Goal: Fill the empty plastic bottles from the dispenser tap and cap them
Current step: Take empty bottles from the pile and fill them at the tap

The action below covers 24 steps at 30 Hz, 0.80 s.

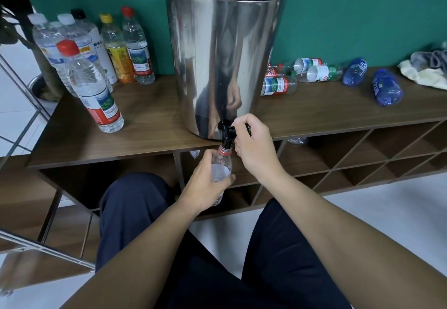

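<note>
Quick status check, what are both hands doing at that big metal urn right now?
Left hand grips bottle under tap. Right hand holds tap lever. Bottle uncapped, mouth at spout. Nothing blocking.

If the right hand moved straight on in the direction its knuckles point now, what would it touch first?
The right hand points left at the black tap, which its fingers already hold. Pushed further, it would probably press against the steel dispenser just behind the tap; depth there is unclear.
</note>
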### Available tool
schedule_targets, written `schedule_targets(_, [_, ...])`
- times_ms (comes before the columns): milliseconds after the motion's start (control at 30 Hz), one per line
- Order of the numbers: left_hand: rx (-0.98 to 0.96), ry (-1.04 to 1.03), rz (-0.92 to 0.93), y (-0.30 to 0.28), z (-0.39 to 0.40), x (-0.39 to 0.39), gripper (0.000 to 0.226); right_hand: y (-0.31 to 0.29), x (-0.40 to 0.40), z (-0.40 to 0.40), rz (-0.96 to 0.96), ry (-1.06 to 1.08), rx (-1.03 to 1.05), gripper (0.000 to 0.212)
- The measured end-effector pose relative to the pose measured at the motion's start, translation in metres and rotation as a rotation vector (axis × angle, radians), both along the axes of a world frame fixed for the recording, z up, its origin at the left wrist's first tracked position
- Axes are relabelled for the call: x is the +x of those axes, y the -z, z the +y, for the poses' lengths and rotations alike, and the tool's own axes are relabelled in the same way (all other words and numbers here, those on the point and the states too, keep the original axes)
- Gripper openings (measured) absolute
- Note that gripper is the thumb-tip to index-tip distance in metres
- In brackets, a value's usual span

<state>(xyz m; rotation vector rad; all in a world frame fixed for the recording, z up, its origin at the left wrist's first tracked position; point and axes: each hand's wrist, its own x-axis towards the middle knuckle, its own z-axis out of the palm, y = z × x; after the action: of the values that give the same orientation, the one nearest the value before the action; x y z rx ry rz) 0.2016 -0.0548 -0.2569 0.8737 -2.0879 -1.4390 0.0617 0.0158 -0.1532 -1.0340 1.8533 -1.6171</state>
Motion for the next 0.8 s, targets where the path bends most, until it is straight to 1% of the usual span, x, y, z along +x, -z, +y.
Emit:
schedule_targets(167, [0.008,0.005,0.016,-0.0019,0.0008,-0.0003,0.048,0.001,-0.0003,0.0005,-0.01,-0.005,-0.008,0.023])
schedule_targets(333, [0.024,0.015,0.012,-0.0033,0.0011,-0.0006,0.049,0.0002,0.0009,0.0004,-0.043,-0.007,-0.021,0.029])
schedule_targets(567, [0.035,0.016,0.011,-0.0024,0.0012,-0.0015,0.052,-0.0003,0.0011,0.0009,-0.043,-0.009,-0.006,0.024])
schedule_targets(800, [0.024,0.011,0.022,-0.0026,0.0016,-0.0029,0.052,0.0007,0.0029,0.0002,-0.027,0.02,-0.007,0.024])
